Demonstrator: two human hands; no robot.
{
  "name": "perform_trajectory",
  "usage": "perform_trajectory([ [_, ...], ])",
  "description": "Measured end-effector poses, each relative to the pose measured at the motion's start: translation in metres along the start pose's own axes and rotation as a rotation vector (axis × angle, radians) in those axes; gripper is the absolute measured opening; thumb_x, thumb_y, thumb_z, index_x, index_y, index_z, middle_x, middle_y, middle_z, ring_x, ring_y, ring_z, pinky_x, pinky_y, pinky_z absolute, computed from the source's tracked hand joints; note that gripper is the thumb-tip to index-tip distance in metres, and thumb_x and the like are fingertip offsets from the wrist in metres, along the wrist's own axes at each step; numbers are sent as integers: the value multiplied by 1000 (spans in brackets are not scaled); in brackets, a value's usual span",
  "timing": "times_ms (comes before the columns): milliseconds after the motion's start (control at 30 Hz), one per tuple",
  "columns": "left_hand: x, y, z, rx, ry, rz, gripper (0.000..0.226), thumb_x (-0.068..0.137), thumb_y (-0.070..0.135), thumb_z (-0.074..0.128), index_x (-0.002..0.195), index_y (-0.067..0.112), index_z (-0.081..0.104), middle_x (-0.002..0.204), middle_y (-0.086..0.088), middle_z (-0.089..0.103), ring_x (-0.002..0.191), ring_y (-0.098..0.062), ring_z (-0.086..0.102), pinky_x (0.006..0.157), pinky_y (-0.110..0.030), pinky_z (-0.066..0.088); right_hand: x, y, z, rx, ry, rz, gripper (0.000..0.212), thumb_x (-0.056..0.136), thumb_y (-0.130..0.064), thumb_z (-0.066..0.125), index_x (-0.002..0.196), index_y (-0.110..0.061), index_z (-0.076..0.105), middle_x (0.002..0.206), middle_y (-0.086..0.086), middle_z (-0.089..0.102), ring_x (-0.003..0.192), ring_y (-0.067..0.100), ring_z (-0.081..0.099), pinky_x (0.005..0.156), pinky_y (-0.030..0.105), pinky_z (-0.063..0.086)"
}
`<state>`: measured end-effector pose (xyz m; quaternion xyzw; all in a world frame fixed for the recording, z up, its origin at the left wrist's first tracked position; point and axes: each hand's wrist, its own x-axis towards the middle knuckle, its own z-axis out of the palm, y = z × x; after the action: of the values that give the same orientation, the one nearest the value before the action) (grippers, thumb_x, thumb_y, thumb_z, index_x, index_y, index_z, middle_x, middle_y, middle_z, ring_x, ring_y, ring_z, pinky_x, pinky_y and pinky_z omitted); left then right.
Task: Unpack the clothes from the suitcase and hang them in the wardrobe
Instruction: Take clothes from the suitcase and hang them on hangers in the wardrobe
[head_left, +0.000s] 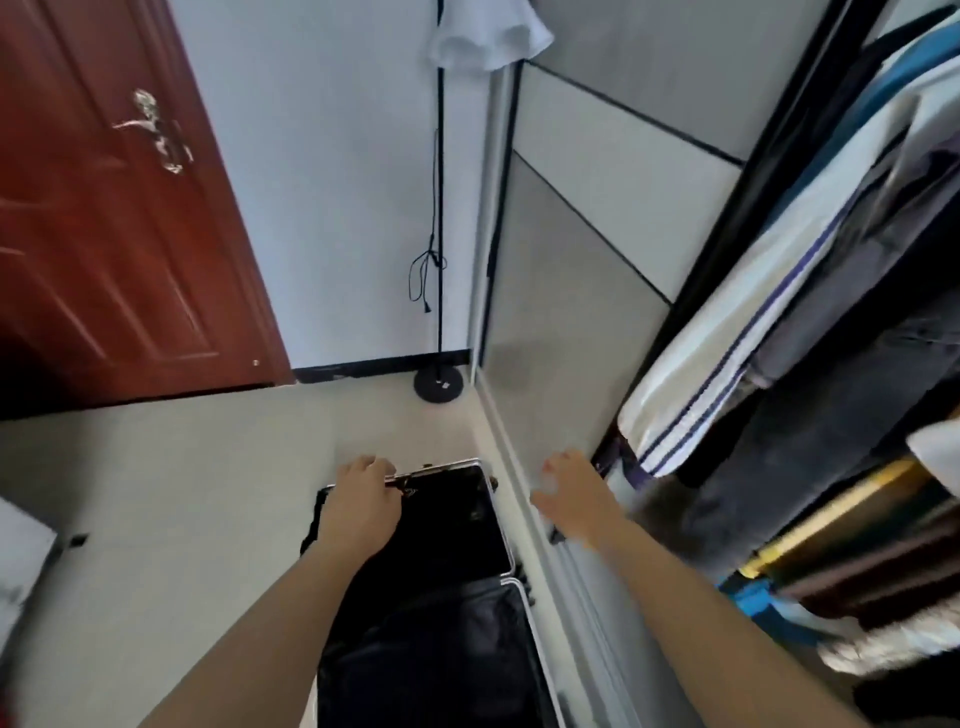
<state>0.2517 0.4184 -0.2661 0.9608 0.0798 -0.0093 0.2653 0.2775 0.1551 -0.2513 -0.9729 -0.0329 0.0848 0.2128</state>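
Noted left hand (363, 493) with fingers curled over the far rim of the suitcase (467, 540); judged to be gripping that rim, though blurred there. Noted right hand (569, 493) off to the side of that grip, fingers spread and loose, holding nothing. Cannot tell whether touching the sliding door (597, 312) just beside it.

Located suitcase lying open on the floor (182, 493), running from under the left grip back toward the body, along the wardrobe (717, 249) front. Logged far half, right below the grip, as black and seemingly bare. Logged dark folds in the near half; cannot tell lining from clothes.

Counted several garments (727, 353) hanging in the wardrobe, beyond the right hand. Unable to say which came out of the suitcase.

Judged progress: near the end if those folds are only lining, with the rim grip suited to closing; otherwise more to lift out and hang. Nothing in hand to hang now.

Also logged, well beyond both hands: lamp (440, 208), red door (104, 234).
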Motion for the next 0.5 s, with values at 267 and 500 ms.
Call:
perform_trajectory([
  [267,2,-121,138,-88,-44,-297,36,95,15,43,129,17,55,139,4,47,129,-14,41,97,-26,40,57,20,201,83,-344,14,31,93,-35,54,119,-18,53,113,-6,45,98,13,52,87,29,47],
  [500,17,-239,341,-129,-117,-366,35,97,20,44,130,25,53,148,8,36,131,-5,39,94,-16,36,113,101,421,53,-505,53,40,96,-39,52,131,-20,47,125,-7,42,111,12,49,90,25,44],
])
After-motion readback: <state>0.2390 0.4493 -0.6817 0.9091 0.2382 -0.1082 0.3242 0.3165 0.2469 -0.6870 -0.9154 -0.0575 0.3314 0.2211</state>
